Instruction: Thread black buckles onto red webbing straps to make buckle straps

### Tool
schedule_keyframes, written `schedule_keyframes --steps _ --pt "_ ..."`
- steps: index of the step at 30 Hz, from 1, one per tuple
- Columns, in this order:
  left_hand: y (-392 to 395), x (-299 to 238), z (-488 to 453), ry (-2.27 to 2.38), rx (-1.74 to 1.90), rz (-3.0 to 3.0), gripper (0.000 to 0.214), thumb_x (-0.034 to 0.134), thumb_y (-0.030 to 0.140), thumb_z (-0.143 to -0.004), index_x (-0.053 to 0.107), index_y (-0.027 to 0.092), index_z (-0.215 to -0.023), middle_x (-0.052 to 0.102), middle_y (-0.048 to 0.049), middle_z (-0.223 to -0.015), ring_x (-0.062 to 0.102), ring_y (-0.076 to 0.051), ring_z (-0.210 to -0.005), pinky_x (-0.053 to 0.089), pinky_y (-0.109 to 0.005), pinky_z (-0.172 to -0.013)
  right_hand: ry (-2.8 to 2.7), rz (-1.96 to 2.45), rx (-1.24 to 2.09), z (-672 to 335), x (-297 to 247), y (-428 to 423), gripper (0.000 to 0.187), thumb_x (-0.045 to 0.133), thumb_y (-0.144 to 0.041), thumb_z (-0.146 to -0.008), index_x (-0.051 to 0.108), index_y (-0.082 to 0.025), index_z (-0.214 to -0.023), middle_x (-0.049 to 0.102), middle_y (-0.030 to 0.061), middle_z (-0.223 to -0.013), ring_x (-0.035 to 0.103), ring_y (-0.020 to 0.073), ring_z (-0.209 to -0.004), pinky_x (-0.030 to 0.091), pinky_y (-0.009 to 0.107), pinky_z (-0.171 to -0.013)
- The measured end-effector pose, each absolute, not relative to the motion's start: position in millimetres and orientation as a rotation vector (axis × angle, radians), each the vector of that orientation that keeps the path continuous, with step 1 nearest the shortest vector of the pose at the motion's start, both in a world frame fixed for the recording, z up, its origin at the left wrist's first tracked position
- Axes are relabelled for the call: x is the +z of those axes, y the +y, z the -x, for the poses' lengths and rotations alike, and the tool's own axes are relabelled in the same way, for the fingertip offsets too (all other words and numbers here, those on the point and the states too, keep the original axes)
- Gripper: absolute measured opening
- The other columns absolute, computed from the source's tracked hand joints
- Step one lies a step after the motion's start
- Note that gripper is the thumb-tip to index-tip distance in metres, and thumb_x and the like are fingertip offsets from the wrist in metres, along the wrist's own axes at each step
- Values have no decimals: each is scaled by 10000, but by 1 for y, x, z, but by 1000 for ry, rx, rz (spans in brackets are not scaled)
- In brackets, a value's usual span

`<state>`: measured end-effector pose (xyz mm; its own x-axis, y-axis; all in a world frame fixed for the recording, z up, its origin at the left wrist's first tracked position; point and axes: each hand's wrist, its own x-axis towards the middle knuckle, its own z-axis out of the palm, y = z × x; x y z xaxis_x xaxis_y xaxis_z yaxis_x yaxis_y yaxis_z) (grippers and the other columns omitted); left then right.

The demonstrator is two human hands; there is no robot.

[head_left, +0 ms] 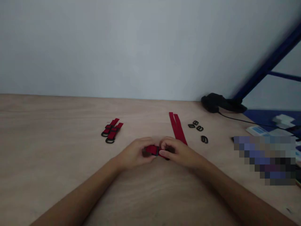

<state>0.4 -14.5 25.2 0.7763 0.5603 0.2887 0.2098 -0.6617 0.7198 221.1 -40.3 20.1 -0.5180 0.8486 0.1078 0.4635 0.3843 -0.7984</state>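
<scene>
My left hand [138, 152] is closed on a short red webbing strap [150, 148], with the thumb below and the fingers above. A black slide buckle [157, 151] sits on this strap, between my two hands. My right hand [175, 151] pinches the strap's other end just right of the buckle, thumb against the fingers. The part inside that hand is mostly hidden. Right behind my right hand lie flat red webbing strips [178, 128], their near ends covered by the hand.
To the left lie two red straps [113, 133] with black buckles and hooks fitted. Several loose black buckles [195, 126] and a black hook [204, 139] lie to the right. A black corded device [218, 103] rests by the wall; a blurred-out patch [270, 160] covers the right edge.
</scene>
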Motion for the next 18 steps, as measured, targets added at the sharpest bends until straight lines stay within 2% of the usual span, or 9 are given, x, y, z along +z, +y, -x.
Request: schedule_keyframes --steps 5,9,14,18 --pt "-20 26 -3 586 603 -2378 343 602 229 -854 579 208 -1196 619 -87 -1236 571 -222 -1123 430 -350 -991 -2196 1114 968 -216 17 -41 252 504 -307 -928 464 -196 -705 544 38 -915 532 161 -834 440 274 -738" --pt "-21 28 0 630 531 -2439 266 563 248 -886 595 183 -1142 649 -96 -1141 604 -227 -1044 466 -337 -925 -2218 1066 1025 -220 22 -41 254 487 -279 -931 470 -196 -692 542 44 -959 531 168 -887 447 300 -795" --pt "-18 31 6 558 535 -2383 305 534 265 -912 550 207 -1211 642 -78 -1162 606 -210 -1055 460 -307 -927 -2188 1018 1165 -227 28 -39 269 483 -291 -929 482 -186 -681 520 53 -999 538 163 -892 450 297 -792" --pt "-9 30 17 680 654 -2315 284 559 300 -905 584 182 -1162 666 -81 -1142 627 -199 -1041 469 -296 -927 -2154 998 1162 -238 32 -35 309 466 -335 -939 488 -179 -674 513 56 -1005 541 164 -892 430 301 -804"
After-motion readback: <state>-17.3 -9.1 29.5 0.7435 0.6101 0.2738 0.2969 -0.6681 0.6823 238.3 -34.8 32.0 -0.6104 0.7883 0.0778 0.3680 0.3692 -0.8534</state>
